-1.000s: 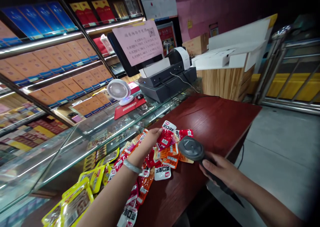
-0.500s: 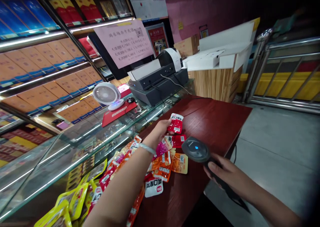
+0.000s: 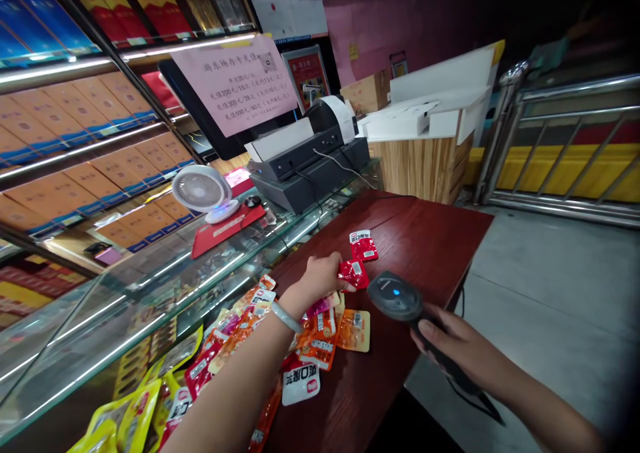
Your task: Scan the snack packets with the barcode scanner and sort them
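Note:
My left hand (image 3: 324, 274), with a pale bangle on its wrist, has its fingers closed on a red snack packet (image 3: 353, 274) above the dark red table. Just beyond it, another red-and-white packet (image 3: 363, 245) lies alone on the tabletop. My right hand (image 3: 447, 340) grips a dark barcode scanner (image 3: 397, 298) by its handle; a blue light glows on its head, which faces the packets. Below my left hand spreads a heap of orange packets (image 3: 319, 346). A white-and-red packet (image 3: 301, 381) lies at the near side, and yellow packets (image 3: 127, 416) are at the lower left.
A glass counter (image 3: 165, 293) runs along the left of the table (image 3: 425, 230). On it stand a white fan (image 3: 203, 190) and a dark receipt printer (image 3: 310, 163) with cables. Boxed goods fill the shelves behind. A metal railing (image 3: 565, 213) stands at the right.
My left hand has let go of one red-and-white packet at the far part of the table and taken hold of another red packet nearer. My right hand still holds the scanner.

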`<state>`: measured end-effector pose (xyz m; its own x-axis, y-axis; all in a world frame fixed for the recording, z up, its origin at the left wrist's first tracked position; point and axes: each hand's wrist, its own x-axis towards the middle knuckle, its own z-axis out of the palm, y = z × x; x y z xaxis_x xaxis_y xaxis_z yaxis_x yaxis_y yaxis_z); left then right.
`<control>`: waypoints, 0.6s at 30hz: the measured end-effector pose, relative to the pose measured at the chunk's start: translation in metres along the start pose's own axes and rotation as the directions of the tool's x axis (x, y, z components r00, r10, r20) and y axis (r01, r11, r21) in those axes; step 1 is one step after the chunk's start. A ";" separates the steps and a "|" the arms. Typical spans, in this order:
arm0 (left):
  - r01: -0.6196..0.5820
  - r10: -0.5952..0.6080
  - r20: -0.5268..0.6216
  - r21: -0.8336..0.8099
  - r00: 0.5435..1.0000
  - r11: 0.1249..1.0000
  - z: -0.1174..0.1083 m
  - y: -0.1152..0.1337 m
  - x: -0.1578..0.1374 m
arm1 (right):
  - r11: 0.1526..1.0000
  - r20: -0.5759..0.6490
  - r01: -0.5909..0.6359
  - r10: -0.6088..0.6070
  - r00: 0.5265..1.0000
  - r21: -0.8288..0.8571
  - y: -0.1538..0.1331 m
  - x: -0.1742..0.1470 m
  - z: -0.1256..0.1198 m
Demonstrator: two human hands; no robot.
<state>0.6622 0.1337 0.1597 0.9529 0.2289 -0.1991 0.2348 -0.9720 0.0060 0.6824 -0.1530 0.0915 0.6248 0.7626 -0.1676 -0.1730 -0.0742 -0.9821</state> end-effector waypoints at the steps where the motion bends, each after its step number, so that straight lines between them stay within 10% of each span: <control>1: -0.004 0.002 -0.046 -0.040 0.999 0.999 0.001 -0.002 0.000 | 1.000 -0.001 0.000 0.000 1.000 0.002 -0.002 0.000 0.000; 14: -0.050 0.018 -0.222 -0.139 0.975 0.989 0.001 -0.005 -0.001 | 0.997 0.036 0.045 -0.047 0.998 0.062 -0.030 0.013 0.008; 18: -0.057 -0.032 -0.208 -0.409 0.978 0.911 0.005 -0.005 0.014 | 0.994 0.003 0.061 -0.061 0.998 0.088 -0.023 0.013 0.008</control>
<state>0.6738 0.1411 0.1515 0.9639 0.2663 0.0092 0.2382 -0.8767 0.4179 0.6884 -0.1362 0.1122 0.6320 0.7676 -0.1069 -0.2012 0.0293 -0.9791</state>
